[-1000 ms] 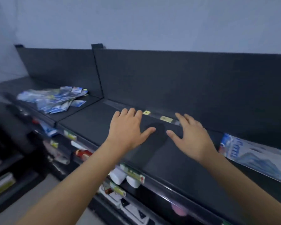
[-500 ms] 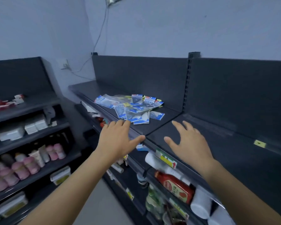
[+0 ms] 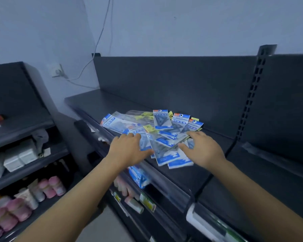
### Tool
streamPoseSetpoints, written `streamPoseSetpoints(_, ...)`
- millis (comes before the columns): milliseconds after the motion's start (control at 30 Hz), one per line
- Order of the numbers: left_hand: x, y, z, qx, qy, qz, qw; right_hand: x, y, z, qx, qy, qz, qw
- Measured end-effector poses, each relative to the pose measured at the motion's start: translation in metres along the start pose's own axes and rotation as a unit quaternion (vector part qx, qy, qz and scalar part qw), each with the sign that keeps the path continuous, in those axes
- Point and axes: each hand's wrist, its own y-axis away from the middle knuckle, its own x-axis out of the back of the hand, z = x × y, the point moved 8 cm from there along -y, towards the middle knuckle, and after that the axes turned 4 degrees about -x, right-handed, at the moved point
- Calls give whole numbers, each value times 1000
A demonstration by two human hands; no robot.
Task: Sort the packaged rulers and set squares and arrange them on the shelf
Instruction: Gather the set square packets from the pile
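A loose pile of packaged rulers and set squares (image 3: pixel 162 131), clear sleeves with blue and white cards, lies fanned out on the dark top shelf (image 3: pixel 98 103). My left hand (image 3: pixel 128 148) reaches over the pile's left front side, fingers spread and straight. My right hand (image 3: pixel 202 148) is at the pile's right front side, fingers spread, with packs partly under it. Neither hand grips a pack. One more blue pack (image 3: pixel 140 178) sticks out on the shelf below.
A slotted upright post (image 3: pixel 252 91) divides the top shelf from the section to the right. Lower shelves hold bottles and tubes (image 3: pixel 133 201). A second rack on the left carries white boxes (image 3: pixel 19 158) and pink bottles (image 3: pixel 51 187). A cable hangs on the wall.
The view swung left from the bare shelf section to the pile. Both hands travelled left with it and now reach the packs, which were far off before.
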Motion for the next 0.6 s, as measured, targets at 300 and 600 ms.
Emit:
streamPoseSetpoints(300,-32,-161,-46,-58,53,-59,995,-42,-123,-22,-25,19,11,999)
streamPoseSetpoints(600,-60,-259,-18,-368,135,-150,908,-70,-201,-17,-216,5,-8,976)
